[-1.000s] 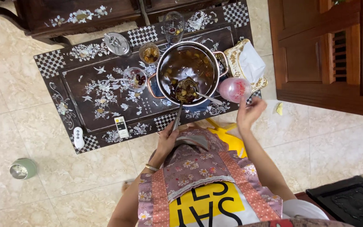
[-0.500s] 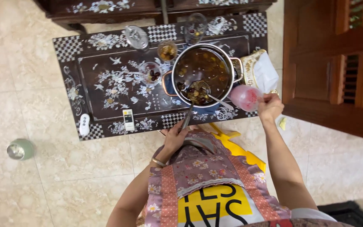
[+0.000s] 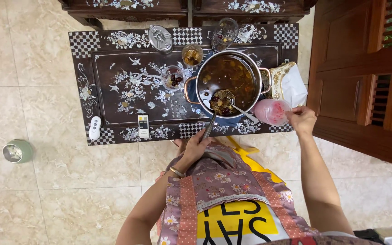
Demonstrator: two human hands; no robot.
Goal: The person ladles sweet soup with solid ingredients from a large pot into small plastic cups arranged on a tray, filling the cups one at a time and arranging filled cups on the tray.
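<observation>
A ladle (image 3: 221, 106), its bowl heaped with dark fruit and beans, is held over the brown liquid in a steel pot (image 3: 227, 81) that stands toward the right end of the inlaid dark bench (image 3: 114, 90). The long handle is gripped by the left hand (image 3: 196, 147) at its far end, so the loaded bowl is poorly steadied; a tilt would likely drop the solids back and splash liquid over the rim. A pink cup (image 3: 273, 112) is held closed in the right hand (image 3: 301, 120), just beside the pot's right edge and above the bench's front rim. If the ladle is carried across that gap, drips may fall on the bench or the tiled floor (image 3: 46, 190). A small glass (image 3: 173, 78) of dark fruit stands against the pot's left side and could be knocked.
</observation>
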